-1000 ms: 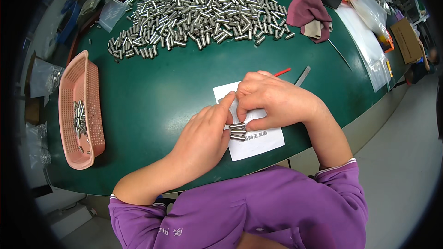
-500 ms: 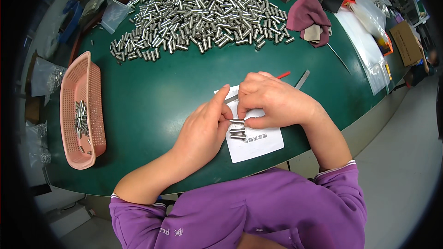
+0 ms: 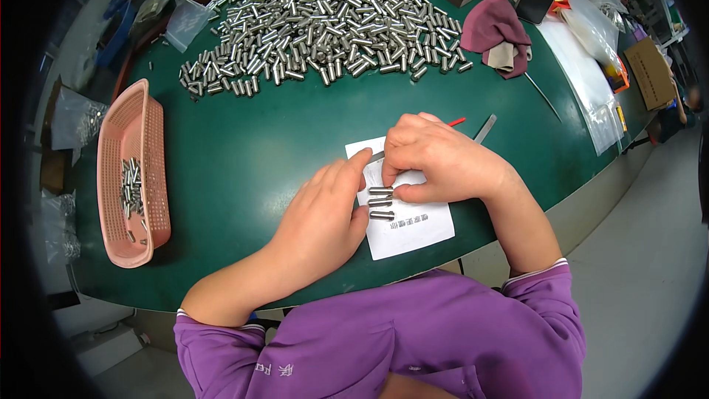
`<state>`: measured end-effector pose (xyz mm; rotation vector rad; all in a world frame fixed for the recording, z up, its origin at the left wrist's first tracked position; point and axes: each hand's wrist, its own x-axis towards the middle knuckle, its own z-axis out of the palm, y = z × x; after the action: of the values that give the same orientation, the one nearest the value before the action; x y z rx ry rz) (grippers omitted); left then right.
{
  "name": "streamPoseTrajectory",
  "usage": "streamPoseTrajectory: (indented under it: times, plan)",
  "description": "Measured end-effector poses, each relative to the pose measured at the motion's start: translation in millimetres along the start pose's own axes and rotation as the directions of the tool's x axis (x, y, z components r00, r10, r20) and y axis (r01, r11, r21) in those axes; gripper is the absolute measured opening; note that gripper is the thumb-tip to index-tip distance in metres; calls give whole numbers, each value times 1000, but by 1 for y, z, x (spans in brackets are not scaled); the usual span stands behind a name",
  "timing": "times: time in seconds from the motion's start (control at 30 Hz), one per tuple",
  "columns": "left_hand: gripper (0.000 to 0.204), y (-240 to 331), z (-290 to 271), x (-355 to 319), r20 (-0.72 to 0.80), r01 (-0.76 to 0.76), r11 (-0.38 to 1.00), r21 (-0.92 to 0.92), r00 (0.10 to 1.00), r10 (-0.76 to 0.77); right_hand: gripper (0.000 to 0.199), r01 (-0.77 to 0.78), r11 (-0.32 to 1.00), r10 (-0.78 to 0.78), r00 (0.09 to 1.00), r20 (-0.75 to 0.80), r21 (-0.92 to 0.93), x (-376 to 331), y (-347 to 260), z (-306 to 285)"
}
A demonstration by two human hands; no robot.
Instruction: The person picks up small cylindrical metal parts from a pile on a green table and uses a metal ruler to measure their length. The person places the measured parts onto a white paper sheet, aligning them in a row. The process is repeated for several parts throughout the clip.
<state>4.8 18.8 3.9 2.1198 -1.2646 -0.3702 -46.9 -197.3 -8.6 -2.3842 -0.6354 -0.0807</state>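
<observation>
Short metal pins (image 3: pixel 381 215) are lying on a white sheet of paper (image 3: pixel 410 242) between the two hands, looking silvery, smooth and cylindrical, with bright streaks shining along their sides. They are stacking up in near-parallel rows, each long axis running left to right across the sheet, one end facing each hand. At least three are showing; the exact number I cannot tell, since the middle ones are crowding together.

The right hand (image 3: pixel 437 159) is bending its thumb and forefinger close around the right end of the topmost pin; whether these fingers are clamping it or only touching it I cannot tell. The left hand (image 3: pixel 323 205) is holding its fingers straight and side by side, the thumb standing apart near the pins' left ends. One sheet is resting on the green bench (image 3: pixel 244 148); one pink basket (image 3: pixel 156 170) is standing at the left.
</observation>
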Motion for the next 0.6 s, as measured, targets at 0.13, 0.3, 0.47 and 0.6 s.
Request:
streamPoseTrajectory:
  times: [0.13,0.3,0.47,0.6]
  plan:
    - [56,5,-2,-3,47,-6,999,32,999,5,16,14,1000,-14,1000,24,11,0,0,-1]
    - [46,0,1,-1,59,-53,998,25,997,51,15,20,999,-23,998,61,45,-1,-1,-3]
    - [50,1,3,1,37,-39,999,-20,999,39,13,33,996,-41,994,105,83,-4,-1,-6]
    - [56,-1,3,-1,29,-48,999,-7,998,48,17,25,994,-40,989,142,104,-4,-2,-8]
